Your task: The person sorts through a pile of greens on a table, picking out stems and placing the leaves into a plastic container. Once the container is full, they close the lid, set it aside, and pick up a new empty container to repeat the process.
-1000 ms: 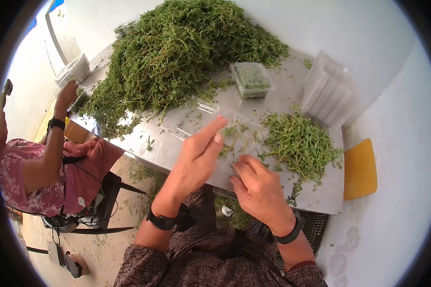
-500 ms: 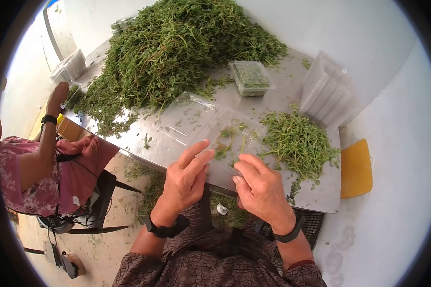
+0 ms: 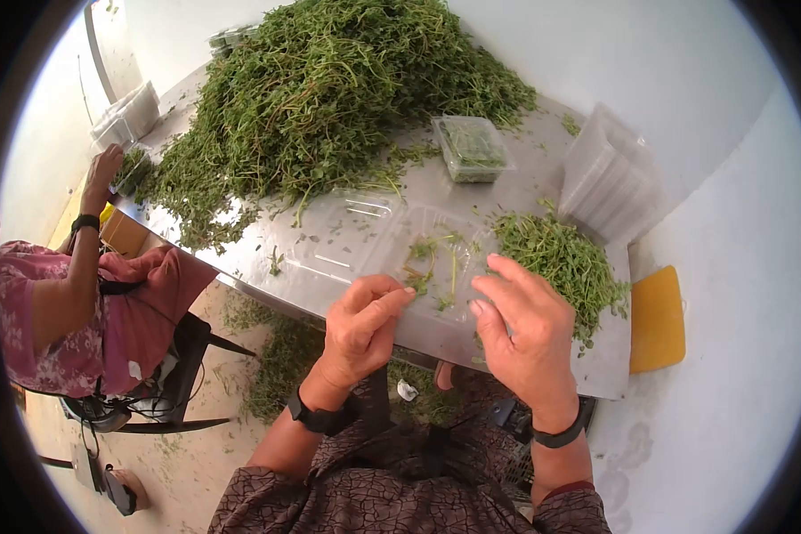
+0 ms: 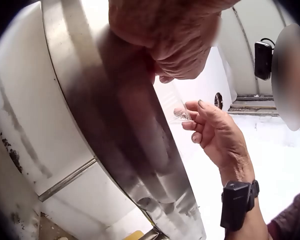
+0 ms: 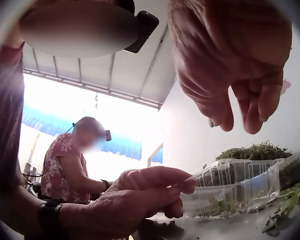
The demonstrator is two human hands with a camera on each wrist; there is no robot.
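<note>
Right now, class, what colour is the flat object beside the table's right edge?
The flat object is yellow-orange, seen best in the head view, beside the steel table.

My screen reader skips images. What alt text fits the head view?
A person's left hand pinches the near edge of an open clear clamshell container holding a few herb sprigs on a steel table, while the right hand hovers open beside a small herb pile.
</note>
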